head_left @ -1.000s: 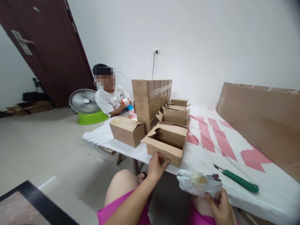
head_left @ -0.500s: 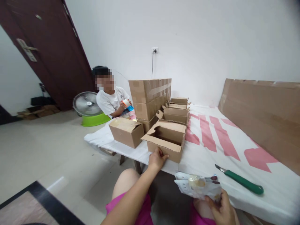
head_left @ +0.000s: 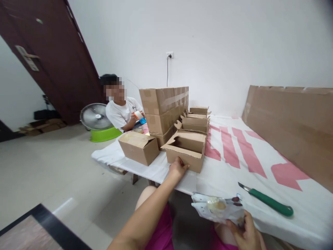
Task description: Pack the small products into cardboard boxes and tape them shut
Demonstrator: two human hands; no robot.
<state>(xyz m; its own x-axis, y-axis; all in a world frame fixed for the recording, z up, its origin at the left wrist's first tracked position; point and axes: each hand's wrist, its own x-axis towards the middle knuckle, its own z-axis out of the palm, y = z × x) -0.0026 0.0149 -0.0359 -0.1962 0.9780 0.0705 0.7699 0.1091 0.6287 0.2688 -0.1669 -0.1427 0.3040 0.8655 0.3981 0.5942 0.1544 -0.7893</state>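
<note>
My left hand [head_left: 179, 169] presses its bent fingers and thumb against the front of an open cardboard box [head_left: 194, 163], whose flaps stand up around a dark inside. My right hand [head_left: 247, 231] is closed on the end of a flat, glossy plastic packet [head_left: 217, 208], pale with printed pictures, above the near table edge. What the packet contains cannot be made out. To the right of it, a green-handled knife [head_left: 272, 202] lies on the table, blade pointing left.
More open boxes [head_left: 195, 124] line up behind the near one. Taped boxes [head_left: 157, 100] are stacked to their left, with one closed box [head_left: 139, 147] in front. A co-worker [head_left: 121, 113] holds a tape roll [head_left: 137, 115]. A large cardboard sheet [head_left: 288, 128] stands on the right.
The open box has slid a little away from me across the table, with my left hand against its front. The packet in my right hand has shifted slightly left and tilted a bit.
</note>
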